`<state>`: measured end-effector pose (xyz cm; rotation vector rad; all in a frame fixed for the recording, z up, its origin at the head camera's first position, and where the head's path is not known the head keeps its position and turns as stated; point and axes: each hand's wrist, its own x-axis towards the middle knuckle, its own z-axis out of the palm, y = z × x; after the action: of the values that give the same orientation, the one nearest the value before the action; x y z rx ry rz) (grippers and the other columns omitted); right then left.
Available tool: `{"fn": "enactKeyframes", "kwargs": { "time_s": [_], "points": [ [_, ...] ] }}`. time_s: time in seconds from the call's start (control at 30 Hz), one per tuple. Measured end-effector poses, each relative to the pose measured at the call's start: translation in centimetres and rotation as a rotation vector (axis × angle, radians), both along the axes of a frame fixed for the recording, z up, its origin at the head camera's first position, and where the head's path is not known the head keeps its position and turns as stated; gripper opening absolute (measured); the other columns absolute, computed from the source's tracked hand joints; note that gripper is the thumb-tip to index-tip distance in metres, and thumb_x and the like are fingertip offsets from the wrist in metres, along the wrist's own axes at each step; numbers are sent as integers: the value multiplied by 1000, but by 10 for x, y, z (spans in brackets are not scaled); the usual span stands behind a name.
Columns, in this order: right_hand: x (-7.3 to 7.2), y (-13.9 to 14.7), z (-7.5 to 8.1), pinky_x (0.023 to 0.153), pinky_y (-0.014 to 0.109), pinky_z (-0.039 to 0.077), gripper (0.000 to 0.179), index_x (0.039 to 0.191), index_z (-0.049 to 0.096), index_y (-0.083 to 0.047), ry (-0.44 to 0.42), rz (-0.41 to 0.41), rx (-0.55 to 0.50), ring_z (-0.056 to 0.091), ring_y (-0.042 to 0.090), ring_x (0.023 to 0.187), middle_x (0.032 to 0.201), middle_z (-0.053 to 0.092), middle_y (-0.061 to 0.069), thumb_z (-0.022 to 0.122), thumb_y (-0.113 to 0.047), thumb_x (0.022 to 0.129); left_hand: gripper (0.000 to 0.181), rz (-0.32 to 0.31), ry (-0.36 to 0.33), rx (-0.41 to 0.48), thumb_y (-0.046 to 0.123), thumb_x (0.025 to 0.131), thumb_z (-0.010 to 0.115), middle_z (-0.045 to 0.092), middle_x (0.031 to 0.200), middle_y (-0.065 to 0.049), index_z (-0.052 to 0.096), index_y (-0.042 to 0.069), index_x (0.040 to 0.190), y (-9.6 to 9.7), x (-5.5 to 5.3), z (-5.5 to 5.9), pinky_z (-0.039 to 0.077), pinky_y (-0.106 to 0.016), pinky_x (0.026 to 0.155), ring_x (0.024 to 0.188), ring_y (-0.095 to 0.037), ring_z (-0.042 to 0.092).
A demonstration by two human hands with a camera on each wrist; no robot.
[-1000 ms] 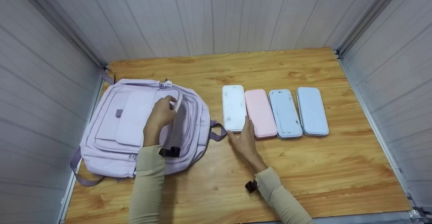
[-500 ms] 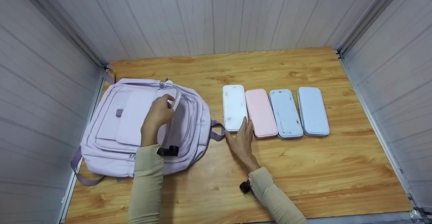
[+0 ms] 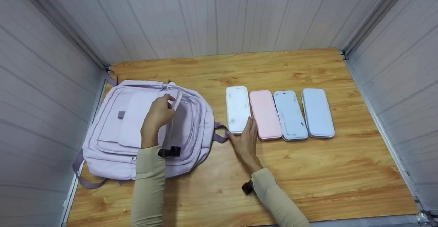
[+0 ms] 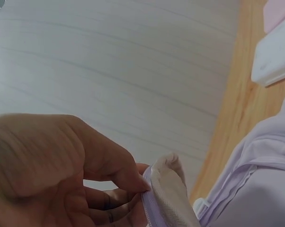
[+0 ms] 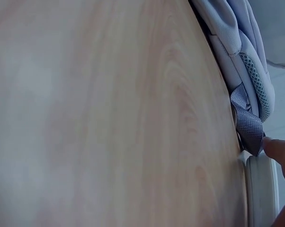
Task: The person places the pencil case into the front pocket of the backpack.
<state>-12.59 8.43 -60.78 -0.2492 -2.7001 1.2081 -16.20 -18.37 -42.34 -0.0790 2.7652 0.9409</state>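
Observation:
A lilac backpack [image 3: 137,114] lies on the left of the table with its zipped compartment gaping. My left hand [image 3: 158,113] pinches the zip edge of its front flap [image 4: 168,198] between thumb and fingers, holding it up. At the near end of a white pencil case [image 3: 237,105], my right hand [image 3: 245,146] grips across it. The thumb is at the near left corner and the fingers lie along the right edge. In the right wrist view the thumb [image 5: 275,149] touches the case's edge, beside a dark strap loop [image 5: 249,125]; the other fingers are mostly out of frame.
To the right of the white case stand a pink case [image 3: 266,114], a scuffed blue case [image 3: 290,115] and a plain blue case [image 3: 317,113] in a row. Pale panels [image 3: 226,18] wall the wooden table [image 3: 342,179] at the back and both sides.
My right hand has shifted slightly left and settled at the near end of the white case. The left hand has drawn the flap edge a little left.

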Motion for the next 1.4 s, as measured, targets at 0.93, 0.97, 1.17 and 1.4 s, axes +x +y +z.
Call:
{"fn": "enactKeyframes", "kwargs": {
  "time_s": [0.93,0.97,1.17,1.4],
  "points": [
    [-1,3,6,110,48,31,92,145,32,7,86,7,-4,32,40,137,147,30,29,77,-35,76,48,47,54,-26,0,79,42,62,107,-25,54,-5,125,-17,-4,30,48,-46,81,95,-34,56],
    [-1,3,6,110,49,30,92,144,32,7,99,15,-8,31,41,137,147,30,30,77,-35,76,48,48,54,-25,0,79,42,62,107,-25,54,-5,125,-18,-4,30,48,-46,81,94,-34,56],
    [1,4,7,111,49,30,89,143,33,8,141,42,-41,31,43,137,147,29,31,76,-33,78,47,48,60,-19,0,80,42,62,105,-24,54,-5,124,-21,-4,29,48,-43,78,93,-32,57],
    [-1,9,10,112,47,29,85,142,36,9,196,63,-137,31,42,137,147,29,31,77,-28,77,46,49,64,-8,1,81,43,62,104,-24,55,-5,125,-22,-4,30,48,-43,77,92,-33,56]
  ]
}}
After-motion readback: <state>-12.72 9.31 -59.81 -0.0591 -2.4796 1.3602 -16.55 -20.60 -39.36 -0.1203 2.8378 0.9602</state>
